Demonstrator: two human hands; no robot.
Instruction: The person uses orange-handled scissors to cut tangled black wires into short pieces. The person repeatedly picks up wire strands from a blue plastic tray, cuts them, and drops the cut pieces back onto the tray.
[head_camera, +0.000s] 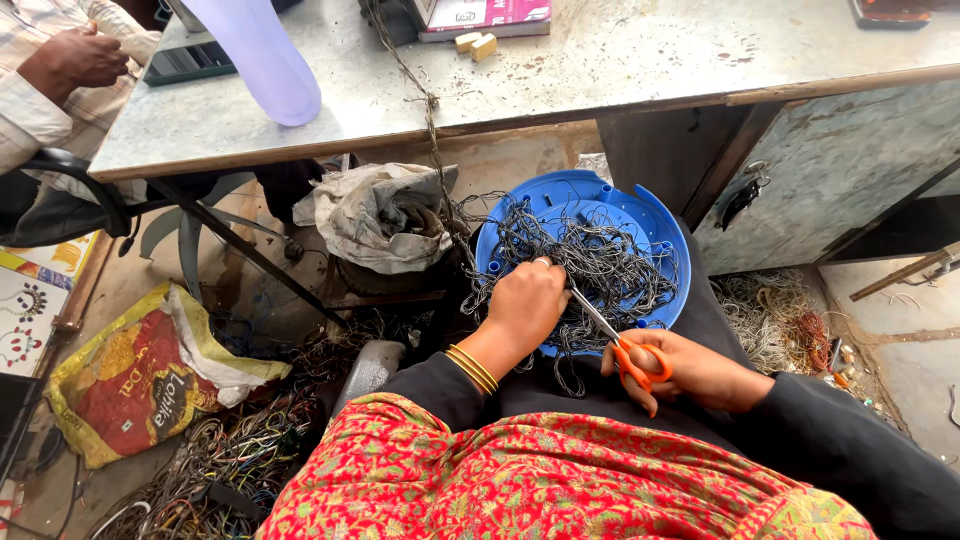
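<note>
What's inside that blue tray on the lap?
A tangle of grey wires fills the blue tray. The left hand rests on it; whatever lies beneath is hidden.

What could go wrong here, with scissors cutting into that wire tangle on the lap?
1. The left hand presses the tangled wire right beside the blades of the scissors held by the right hand; a slip could nick its fingers.
2. The blue tray sits on the lap, not the table, so it may tip and spill.
3. A strand runs up to the table and could snag.
</note>
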